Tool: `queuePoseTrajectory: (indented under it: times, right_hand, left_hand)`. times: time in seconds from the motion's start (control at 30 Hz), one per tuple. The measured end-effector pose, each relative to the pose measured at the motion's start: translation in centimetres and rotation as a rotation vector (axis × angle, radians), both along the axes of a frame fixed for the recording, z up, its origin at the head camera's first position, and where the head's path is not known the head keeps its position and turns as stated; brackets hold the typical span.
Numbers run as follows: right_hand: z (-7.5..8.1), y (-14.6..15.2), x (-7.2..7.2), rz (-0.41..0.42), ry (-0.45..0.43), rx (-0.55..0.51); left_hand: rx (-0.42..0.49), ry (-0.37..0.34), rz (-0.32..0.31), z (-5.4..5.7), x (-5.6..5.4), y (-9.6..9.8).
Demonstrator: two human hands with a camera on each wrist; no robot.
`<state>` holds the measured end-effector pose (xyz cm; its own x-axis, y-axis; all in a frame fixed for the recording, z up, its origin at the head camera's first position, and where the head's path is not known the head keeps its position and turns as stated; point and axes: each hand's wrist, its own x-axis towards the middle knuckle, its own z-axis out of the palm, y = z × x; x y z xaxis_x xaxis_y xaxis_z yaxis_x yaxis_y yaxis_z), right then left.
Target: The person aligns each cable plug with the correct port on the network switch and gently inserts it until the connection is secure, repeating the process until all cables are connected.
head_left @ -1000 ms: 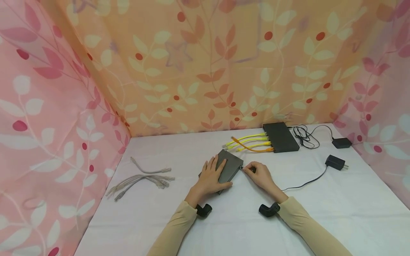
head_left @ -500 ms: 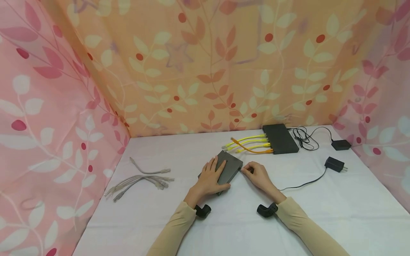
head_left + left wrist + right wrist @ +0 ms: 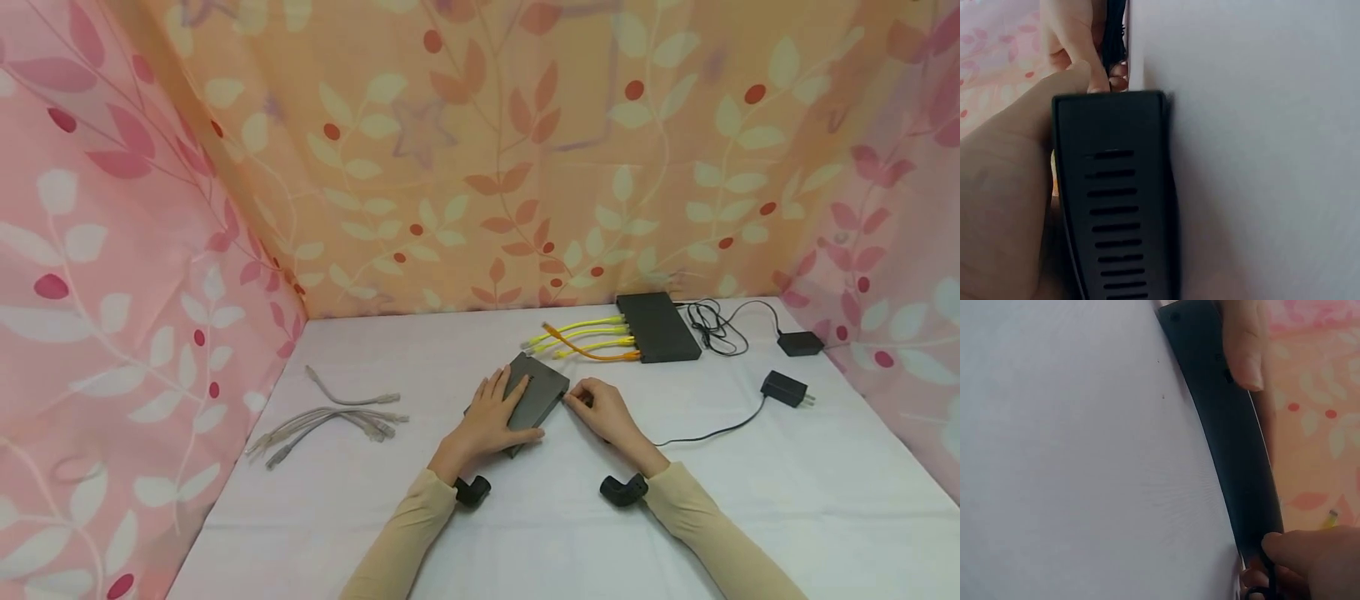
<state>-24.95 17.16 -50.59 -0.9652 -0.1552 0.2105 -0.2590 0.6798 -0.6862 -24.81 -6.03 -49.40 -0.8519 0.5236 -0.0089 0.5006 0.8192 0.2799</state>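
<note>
slotted box (image 3: 546,388): matt, smooth | sleeve (image 3: 408,529): cloth | curtain (image 3: 480,162): cloth

Soft, even light w/ blurry wrist pics

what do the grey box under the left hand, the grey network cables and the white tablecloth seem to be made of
Grey box: matte painted metal or hard plastic, can't tell which; dull, even surface, clean-cut vent slots.
Grey network cables: probably smooth, flexible plastic sheathing, bending in gentle curves.
White tablecloth: likely matte fabric, with soft creases.
</note>
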Motion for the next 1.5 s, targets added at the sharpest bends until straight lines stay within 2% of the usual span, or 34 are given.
queuePoseTrajectory:
  times: [0.2, 0.37, 0.6, 0.77, 1.1, 1.37, 1.5]
  right_hand:
    - [0.5, -0.2, 0.5, 0.026, -0.001, 0.022]
    - [1.0, -0.4, 0.8, 0.038, -0.03, 0.051]
    - [1.5, -0.5, 1.4, 0.073, -0.062, 0.075]
    - [1.5, -0.6, 1.5, 0.092, -0.038, 0.052]
    - [1.1, -0.9, 1.3, 0.133, 0.001, 0.056]
    - [0.8, -0.9, 1.3, 0.14, 0.076, 0.075]
    - [0.7, -0.5, 1.0, 0.148, 0.064, 0.048]
  left_hand:
    - [0.137, -0.066, 0.006, 0.2, -0.3, -1.1]
    - [0.266, -0.149, 0.041, 0.6, -0.5, -2.0]
    - [0.41, -0.297, 0.121, 1.0, -0.6, -4.0]
    - [0.451, -0.307, 0.126, 0.9, -0.6, -4.9]
    - [0.52, -0.325, 0.147, 1.1, -0.1, -4.8]
    - [0.647, -0.412, 0.115, 1.5, 0.9, -4.5]
    - [0.702, -0.451, 0.141, 1.8, 1.4, -4.2]
